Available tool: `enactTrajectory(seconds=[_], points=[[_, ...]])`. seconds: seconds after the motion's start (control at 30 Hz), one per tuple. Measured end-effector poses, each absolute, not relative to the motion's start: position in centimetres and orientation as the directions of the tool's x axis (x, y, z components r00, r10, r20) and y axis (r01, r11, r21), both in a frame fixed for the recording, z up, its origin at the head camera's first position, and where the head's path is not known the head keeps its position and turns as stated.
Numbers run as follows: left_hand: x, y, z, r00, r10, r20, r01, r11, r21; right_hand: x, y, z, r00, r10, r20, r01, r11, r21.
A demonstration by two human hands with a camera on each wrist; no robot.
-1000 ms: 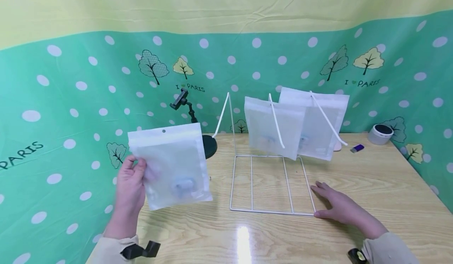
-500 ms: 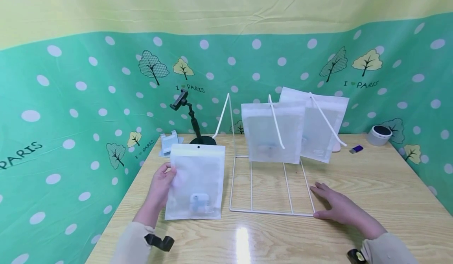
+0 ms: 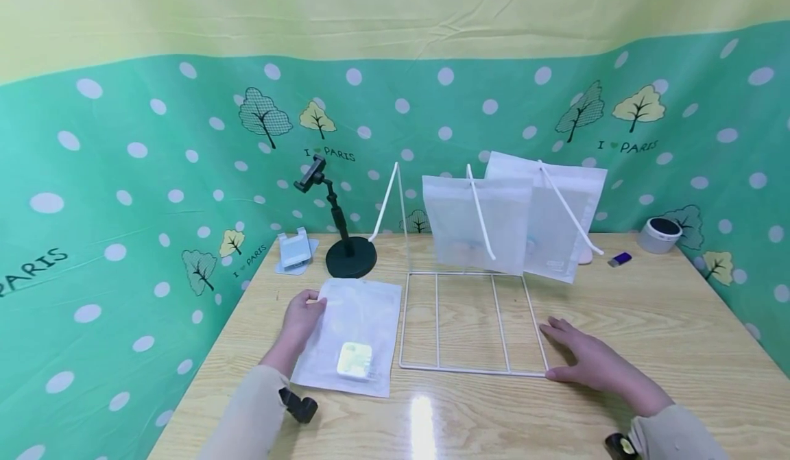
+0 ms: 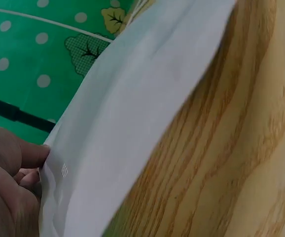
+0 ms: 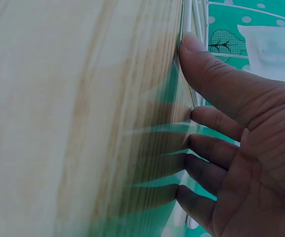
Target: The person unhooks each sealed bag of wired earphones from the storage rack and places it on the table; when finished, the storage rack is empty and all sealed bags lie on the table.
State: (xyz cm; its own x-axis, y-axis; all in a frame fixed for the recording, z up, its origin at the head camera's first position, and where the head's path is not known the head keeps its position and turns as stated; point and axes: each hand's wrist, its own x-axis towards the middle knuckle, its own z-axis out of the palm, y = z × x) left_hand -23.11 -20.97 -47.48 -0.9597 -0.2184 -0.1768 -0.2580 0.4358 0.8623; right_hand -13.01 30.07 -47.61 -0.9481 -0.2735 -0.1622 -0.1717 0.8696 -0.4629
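Observation:
My left hand (image 3: 303, 319) pinches the upper left edge of a frosted white zip pouch (image 3: 354, 319), low over the table left of a white wire rack (image 3: 437, 323). A small pale item shows through near the pouch's bottom. In the left wrist view the pouch (image 4: 127, 108) slants up from the thumb and fingers. My right hand (image 3: 583, 357) rests with fingertips on the table, its thumb at the rack's front right corner. The right wrist view shows that hand's spread fingers (image 5: 209, 148). Two similar pouches, a left one (image 3: 475, 230) and a right one (image 3: 564, 220), hang on the rack's hooks.
Behind the held pouch stands a black phone stand (image 3: 350, 257), with a light blue holder (image 3: 295, 249) to its left. A purple USB stick (image 3: 620, 260) and a white round device (image 3: 660, 235) lie at the back right. The rack's left hook (image 3: 385, 203) is bare.
The left hand has brought the pouch right and down, from upright in the air to nearly flat over the table. The hanging left pouch swings slightly. The right hand stays put.

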Motion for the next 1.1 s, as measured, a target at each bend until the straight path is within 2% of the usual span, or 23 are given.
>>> enactTrajectory(seconds=[0.5,0.8,0.93,1.1], points=[[-23.4,-20.5,-48.0,-0.943,-0.272,-0.189,-0.316,0.569,0.759,-13.0,29.7,-47.4,-0.948,-0.255,-0.188,-0.142,0.871,-0.47],[-23.1,-20.3,-46.9,-0.962,-0.274,0.007,-0.221,0.79,0.572,-13.0,29.8,-47.3,-0.95,-0.262,-0.167,-0.159,0.871,-0.465],[-23.0,-18.9,-45.8,-0.977,-0.207,0.046,-0.128,0.75,0.649,-12.9,29.8,-47.3,-0.951,-0.257,-0.173,-0.152,0.874,-0.462],[-23.0,-15.9,-44.5,-0.993,-0.05,0.112,0.063,0.574,0.816,-13.0,29.9,-47.4,-0.951,-0.256,-0.176,-0.151,0.877,-0.456]])
